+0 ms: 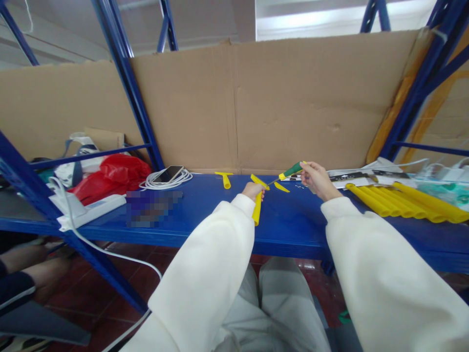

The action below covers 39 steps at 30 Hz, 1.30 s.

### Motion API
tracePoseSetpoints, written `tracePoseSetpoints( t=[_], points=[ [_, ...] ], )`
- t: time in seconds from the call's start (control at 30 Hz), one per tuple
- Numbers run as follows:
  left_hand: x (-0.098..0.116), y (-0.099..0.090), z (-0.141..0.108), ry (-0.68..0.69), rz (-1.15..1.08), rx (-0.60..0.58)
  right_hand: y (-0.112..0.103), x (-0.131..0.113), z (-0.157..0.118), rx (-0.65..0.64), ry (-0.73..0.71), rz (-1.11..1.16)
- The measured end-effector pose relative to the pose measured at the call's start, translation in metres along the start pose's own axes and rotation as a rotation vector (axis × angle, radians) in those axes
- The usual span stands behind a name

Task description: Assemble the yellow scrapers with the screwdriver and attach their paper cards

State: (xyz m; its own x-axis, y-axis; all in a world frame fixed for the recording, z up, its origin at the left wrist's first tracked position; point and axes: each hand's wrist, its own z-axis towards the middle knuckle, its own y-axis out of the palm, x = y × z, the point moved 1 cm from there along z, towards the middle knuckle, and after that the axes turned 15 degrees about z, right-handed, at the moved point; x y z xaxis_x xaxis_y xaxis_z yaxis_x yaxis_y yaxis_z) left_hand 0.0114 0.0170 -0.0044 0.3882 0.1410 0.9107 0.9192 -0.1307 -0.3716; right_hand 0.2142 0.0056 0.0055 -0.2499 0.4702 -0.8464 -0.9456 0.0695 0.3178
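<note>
My left hand (253,190) is closed around a yellow T-shaped plastic piece (257,211), its tube pointing toward me and its flat head on the far side. In my right hand (315,179) is a screwdriver (292,170) with a green and yellow handle. The screwdriver's shaft slants down to the left, and its tip is at the head of the yellow piece; whether it sits in a screw is too small to tell. A loose yellow blade-like part (282,187) lies just right of the left hand. Another yellow T-shaped piece (226,181) lies farther left on the blue table.
Several yellow tubes (388,201) lie side by side at the right. A phone (168,174) rests on a coiled white cable (150,182). Left are a red bag (113,177) and a white power strip (95,210). Cardboard (286,107) stands behind the blue table (208,215).
</note>
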Motion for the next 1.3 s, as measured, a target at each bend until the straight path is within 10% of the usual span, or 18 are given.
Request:
tracePoseSetpoints(
  t=[1.3],
  points=[
    [0.0002, 0.0, -0.0018, -0.003, 0.015, -0.005, -0.0029, -0.001, 0.0013, -0.095, -0.015, 0.067]
  ],
)
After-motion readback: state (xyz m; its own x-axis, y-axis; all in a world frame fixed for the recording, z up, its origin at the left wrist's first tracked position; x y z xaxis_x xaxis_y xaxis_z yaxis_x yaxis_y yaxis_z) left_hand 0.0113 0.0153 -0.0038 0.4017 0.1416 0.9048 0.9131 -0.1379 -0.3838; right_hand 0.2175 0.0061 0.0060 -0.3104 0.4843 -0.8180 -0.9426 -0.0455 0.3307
